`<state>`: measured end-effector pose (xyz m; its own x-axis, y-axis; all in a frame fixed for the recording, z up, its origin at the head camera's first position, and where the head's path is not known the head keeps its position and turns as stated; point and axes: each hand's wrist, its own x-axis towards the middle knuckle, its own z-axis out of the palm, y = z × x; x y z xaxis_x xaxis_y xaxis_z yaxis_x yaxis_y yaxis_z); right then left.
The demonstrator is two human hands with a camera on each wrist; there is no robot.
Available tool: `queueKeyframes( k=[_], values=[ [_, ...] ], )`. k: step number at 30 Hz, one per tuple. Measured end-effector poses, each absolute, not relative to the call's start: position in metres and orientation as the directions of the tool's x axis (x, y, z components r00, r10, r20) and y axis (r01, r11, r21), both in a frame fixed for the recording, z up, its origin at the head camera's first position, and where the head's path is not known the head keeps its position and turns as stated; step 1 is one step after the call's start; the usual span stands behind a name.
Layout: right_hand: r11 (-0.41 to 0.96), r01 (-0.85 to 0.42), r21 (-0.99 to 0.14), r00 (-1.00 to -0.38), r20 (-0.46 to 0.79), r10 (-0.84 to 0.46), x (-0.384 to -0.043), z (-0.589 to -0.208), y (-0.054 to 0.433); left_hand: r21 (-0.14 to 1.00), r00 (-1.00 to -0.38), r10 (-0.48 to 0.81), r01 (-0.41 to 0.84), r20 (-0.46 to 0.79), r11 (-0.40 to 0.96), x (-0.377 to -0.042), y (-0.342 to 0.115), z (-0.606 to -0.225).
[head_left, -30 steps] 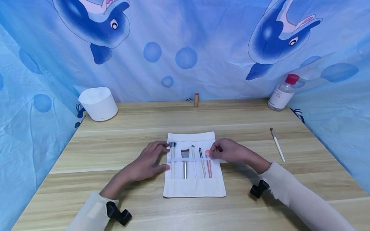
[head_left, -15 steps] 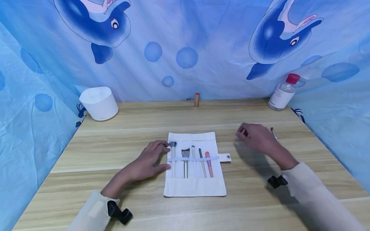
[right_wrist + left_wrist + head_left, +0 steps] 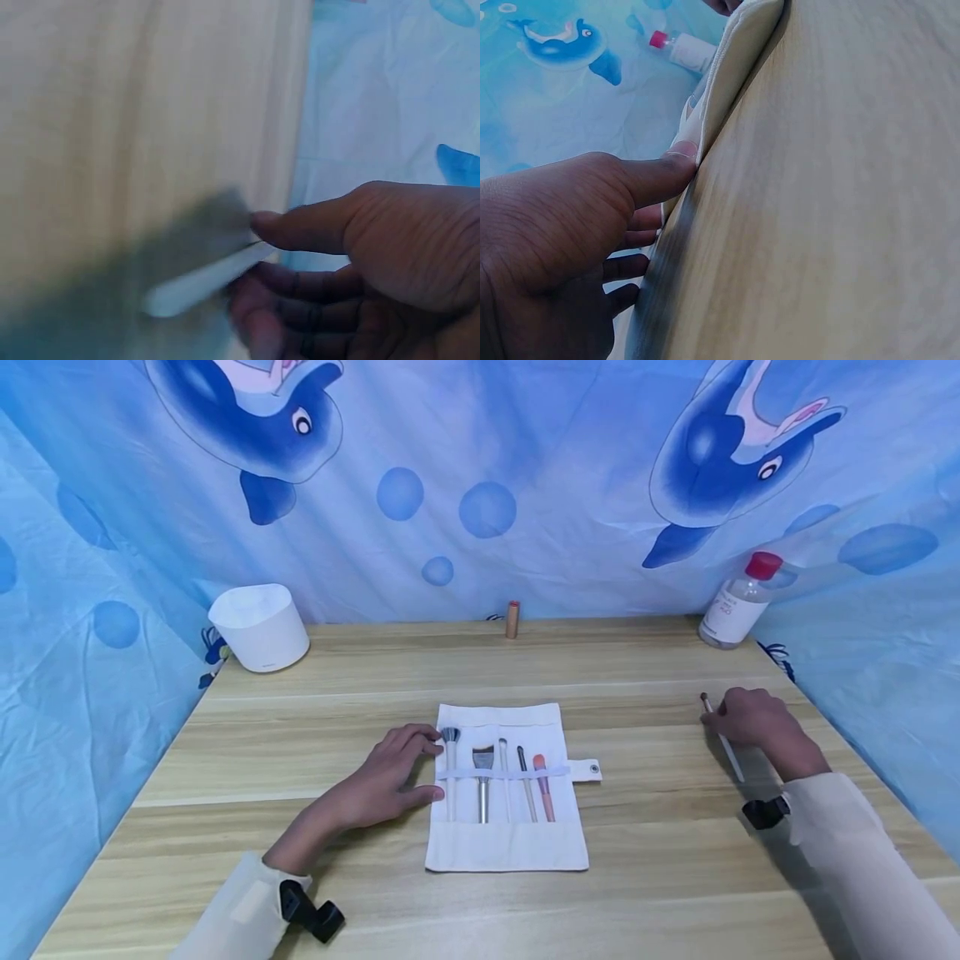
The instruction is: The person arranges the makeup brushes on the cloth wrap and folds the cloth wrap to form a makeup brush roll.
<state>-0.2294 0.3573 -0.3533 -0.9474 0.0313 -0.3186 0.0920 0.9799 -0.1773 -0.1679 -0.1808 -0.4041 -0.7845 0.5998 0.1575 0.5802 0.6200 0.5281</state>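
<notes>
A white fabric brush roll (image 3: 507, 847) lies unrolled in the middle of the table, several makeup brushes tucked under its strap. My left hand (image 3: 390, 779) rests at its left edge, fingers spread, near the dark-tipped brush (image 3: 450, 736); in the left wrist view the thumb (image 3: 664, 176) touches the cloth edge. Over on the right, my right hand (image 3: 753, 722) pinches a slim white-handled makeup brush (image 3: 731, 757) near its dark head. The right wrist view shows the white handle (image 3: 199, 285) between thumb and fingers, somewhat blurred.
A white round-cornered container (image 3: 258, 631) stands at the back left of the wooden table (image 3: 375, 910). Near the back edge is a small brown tube (image 3: 512, 620). A clear red-capped bottle (image 3: 735, 602) stands at the back right. The roll's snap tab (image 3: 585, 770) sticks out rightward.
My right hand has left the right side of the brush roll, moved right across the table and taken hold of the loose white-handled makeup brush. The left hand has stayed in place.
</notes>
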Motion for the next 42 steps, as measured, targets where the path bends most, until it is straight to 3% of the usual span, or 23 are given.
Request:
queueKeyframes(
  k=[6, 19, 26, 34, 42],
  values=[
    [0.958, 0.088, -0.272, -0.953, -0.302, 0.002, -0.235, -0.358, 0.355, 0.523, -0.793, 0.591, 0.571, 0.149, 0.633, -0.169, -0.180, -0.406],
    [0.914, -0.052, -0.402, -0.992, -0.087, -0.095, -0.246, -0.333, 0.314, 0.526, -0.803, 0.582, 0.552, 0.126, 0.647, -0.169, -0.179, -0.405],
    [0.816, -0.101, -0.569, -0.990, -0.026, -0.140, -0.247, -0.326, 0.276, 0.521, -0.797, 0.588, 0.562, 0.135, 0.642, -0.168, -0.179, -0.406],
    [0.723, -0.207, -0.659, -0.972, 0.055, -0.227, -0.246, -0.325, 0.233, 0.521, -0.798, 0.589, 0.560, 0.130, 0.644, -0.169, -0.179, -0.406],
    [0.586, -0.217, -0.781, -0.956, 0.048, -0.289, -0.250, -0.332, 0.202, 0.528, -0.799, 0.588, 0.555, 0.124, 0.643, -0.169, -0.179, -0.407]
  ],
)
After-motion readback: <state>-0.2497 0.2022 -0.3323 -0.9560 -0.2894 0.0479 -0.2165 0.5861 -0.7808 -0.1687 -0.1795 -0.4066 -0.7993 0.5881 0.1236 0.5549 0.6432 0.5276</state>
